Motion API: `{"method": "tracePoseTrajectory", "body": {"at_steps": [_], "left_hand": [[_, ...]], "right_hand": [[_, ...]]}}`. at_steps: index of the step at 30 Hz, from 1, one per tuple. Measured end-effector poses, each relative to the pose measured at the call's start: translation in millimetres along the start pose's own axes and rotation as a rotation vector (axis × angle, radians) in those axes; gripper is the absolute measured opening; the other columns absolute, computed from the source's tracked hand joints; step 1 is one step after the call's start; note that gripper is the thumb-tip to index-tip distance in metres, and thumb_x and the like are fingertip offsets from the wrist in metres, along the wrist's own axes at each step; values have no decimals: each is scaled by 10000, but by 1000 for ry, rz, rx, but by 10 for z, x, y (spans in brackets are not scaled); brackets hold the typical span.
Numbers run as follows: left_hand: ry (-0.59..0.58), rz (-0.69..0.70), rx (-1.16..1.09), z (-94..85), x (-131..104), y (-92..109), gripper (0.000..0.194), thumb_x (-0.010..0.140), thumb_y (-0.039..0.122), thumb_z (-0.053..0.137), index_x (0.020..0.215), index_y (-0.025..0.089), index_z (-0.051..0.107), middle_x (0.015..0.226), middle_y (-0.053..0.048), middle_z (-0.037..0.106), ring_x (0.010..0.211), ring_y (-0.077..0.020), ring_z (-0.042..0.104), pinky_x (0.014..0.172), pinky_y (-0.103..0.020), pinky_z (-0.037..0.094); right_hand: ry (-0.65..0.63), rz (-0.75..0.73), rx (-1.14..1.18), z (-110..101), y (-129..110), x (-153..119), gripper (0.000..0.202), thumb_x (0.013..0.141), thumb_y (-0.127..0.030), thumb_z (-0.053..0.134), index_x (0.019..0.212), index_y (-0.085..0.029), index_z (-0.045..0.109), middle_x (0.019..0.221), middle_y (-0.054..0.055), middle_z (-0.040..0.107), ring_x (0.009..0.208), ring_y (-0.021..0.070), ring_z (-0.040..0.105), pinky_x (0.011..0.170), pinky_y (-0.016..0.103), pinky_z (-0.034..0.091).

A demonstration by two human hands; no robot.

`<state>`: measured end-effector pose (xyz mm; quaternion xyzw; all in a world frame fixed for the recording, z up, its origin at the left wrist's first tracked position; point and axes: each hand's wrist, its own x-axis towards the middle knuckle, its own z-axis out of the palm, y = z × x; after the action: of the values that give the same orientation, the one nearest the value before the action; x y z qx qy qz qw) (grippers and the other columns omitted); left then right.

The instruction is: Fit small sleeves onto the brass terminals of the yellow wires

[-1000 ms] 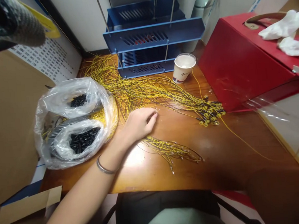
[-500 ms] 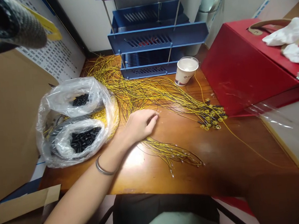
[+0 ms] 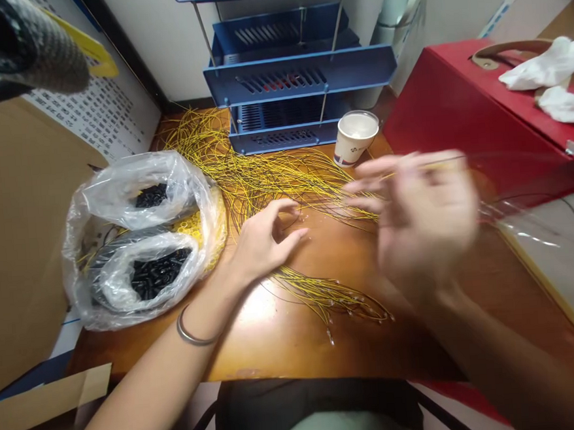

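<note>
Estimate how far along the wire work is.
Looks done: wires gathered into long bundle and near bundle. In hand: seemingly a thin wire in the blurred right hand, which hides long bundle's right end; left hand open. Likely remaining: near bundle's tips show no black pieces; many sit bagged.

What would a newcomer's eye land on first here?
Probably the big glossy red box at the right rear of the brown wooden table, with crumpled white tissues on top. Next, the tangle of thin yellow and black wires running across the table in front of the slatted blue tray rack. Then the motion-blurred right hand, just left of the box's lower front.
</note>
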<state>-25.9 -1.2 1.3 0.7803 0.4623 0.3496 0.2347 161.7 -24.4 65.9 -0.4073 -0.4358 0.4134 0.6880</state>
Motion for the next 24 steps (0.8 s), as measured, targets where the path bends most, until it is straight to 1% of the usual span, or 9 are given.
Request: {"method": "tracePoseTrajectory", "body": {"at_steps": [2,3,6,8,12,15,19,21,24], "left_hand": [[-1,12,-34,4,5,-8,636,794,381,775,1333,153,524,1183,-95,702,648,-121,600,689,-305,536],[-9,33,-39,7,8,-17,685,782,390,790,1359,152,509,1218,-106,690,700,-137,628,717,-312,544],[-17,123,-30,26,18,-44,614,794,404,787,1308,148,570,1236,-119,691,989,-219,683,890,-355,542],[-15,163,-9,38,22,-52,512,820,402,769,1242,153,621,1202,-113,709,1068,-231,674,955,-372,521],[0,180,51,40,28,-20,391,839,376,758,1148,149,682,1074,-89,748,925,-190,684,856,-325,535],[37,200,88,24,36,24,284,868,316,729,1092,143,710,969,-68,763,813,-158,665,769,-284,526],[109,244,102,16,66,69,130,928,214,640,972,133,732,851,-50,760,706,-127,626,697,-252,500],[130,262,99,19,86,78,119,928,180,628,919,121,730,805,-47,750,667,-118,603,669,-244,487],[112,258,97,24,108,80,120,924,170,624,899,112,726,777,-43,737,650,-116,588,651,-242,473]], "right_hand": [[-41,138,3,-3,239,-40,210,858,-356,698,870,-190,570,890,21,691,650,116,677,531,230,560],[-85,225,1,-12,354,-59,245,813,-370,738,856,-181,589,878,25,694,608,111,666,476,213,531],[-156,321,20,-49,606,-99,286,785,-396,765,863,-169,610,644,-16,650,488,84,590,430,180,461],[-189,355,40,-68,692,-108,287,794,-403,759,860,-169,606,548,-38,610,420,65,521,409,170,402],[-186,385,78,-78,787,-97,267,786,-387,774,799,-169,621,487,-80,502,386,30,391,387,166,294],[-192,363,83,-79,844,-81,238,771,-370,787,799,-170,661,552,-69,520,397,19,328,379,182,243],[-206,326,26,-98,873,-69,189,763,-339,794,808,-176,709,598,-53,531,427,33,327,395,212,259],[-227,323,-2,-113,863,-62,173,774,-334,783,812,-179,715,601,-50,529,438,41,337,405,221,267],[-269,284,-92,-137,830,-41,150,806,-323,750,817,-177,716,576,-51,510,449,52,343,418,230,253]]}}
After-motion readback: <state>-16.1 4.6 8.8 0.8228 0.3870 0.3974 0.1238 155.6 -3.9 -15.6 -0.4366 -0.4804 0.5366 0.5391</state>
